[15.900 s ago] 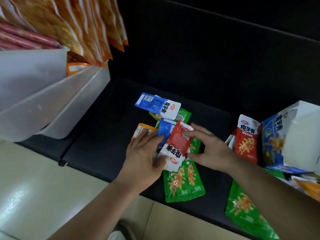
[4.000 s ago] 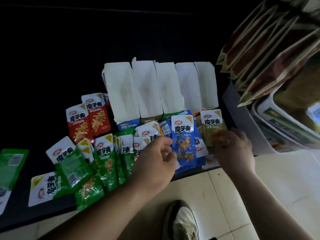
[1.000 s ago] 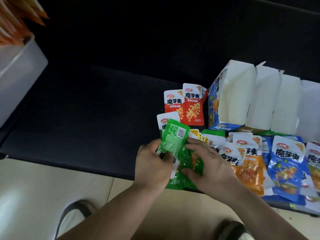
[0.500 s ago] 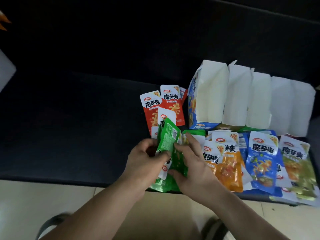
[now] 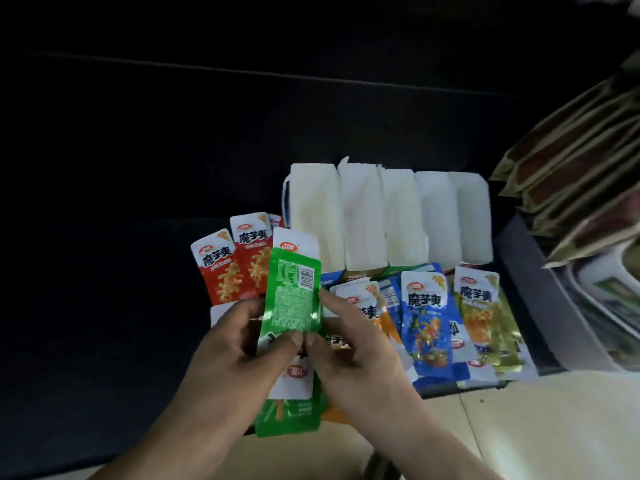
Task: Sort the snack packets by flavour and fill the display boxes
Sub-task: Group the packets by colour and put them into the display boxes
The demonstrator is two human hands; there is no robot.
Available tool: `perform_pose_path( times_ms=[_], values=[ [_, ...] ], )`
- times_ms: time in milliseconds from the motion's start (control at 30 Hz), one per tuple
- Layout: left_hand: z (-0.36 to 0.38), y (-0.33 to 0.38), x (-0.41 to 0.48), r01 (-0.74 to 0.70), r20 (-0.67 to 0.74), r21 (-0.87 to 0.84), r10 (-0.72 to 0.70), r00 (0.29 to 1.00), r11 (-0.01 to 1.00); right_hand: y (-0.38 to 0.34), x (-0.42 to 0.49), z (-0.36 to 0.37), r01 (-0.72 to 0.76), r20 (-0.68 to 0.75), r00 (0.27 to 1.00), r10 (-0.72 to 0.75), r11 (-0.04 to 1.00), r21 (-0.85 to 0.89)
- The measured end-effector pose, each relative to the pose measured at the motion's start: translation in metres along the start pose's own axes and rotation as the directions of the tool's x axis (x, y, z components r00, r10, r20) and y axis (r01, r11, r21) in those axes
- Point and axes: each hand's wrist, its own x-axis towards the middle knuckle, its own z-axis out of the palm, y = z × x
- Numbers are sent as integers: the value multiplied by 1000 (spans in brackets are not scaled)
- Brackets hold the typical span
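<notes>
Both thumbs clamp down: our left hand and right hand pinch the green packets in front of the display boxes. A blue packet lies just before them, red packets at their left end.

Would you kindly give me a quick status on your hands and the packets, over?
Left hand and right hand both grip the green packets. Display boxes open behind. Red packets, blue packet lie loose by the boxes.
</notes>
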Motion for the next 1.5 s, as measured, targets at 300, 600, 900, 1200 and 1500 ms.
perform_pose_path(
  times_ms=[300,600,900,1200,1500],
  values=[
    [75,50,36,-47,83,136,36,996,990,1,6,-68,-38,-183,982,53,996,84],
    [132,62,66,-2,58,138,-6,998,990,16,30,-119,-67,-243,964,113,980,189],
    [158,86,94,21,50,114,-27,998,993,16,67,-139,-105,-204,965,165,956,274],
    [137,60,92,-33,5,-6,33,999,999,29,57,-130,-39,-345,938,39,999,7],
    [45,26,52,-139,8,323,144,989,936,23,14,-74,244,-211,882,-422,790,-562]
  ],
)
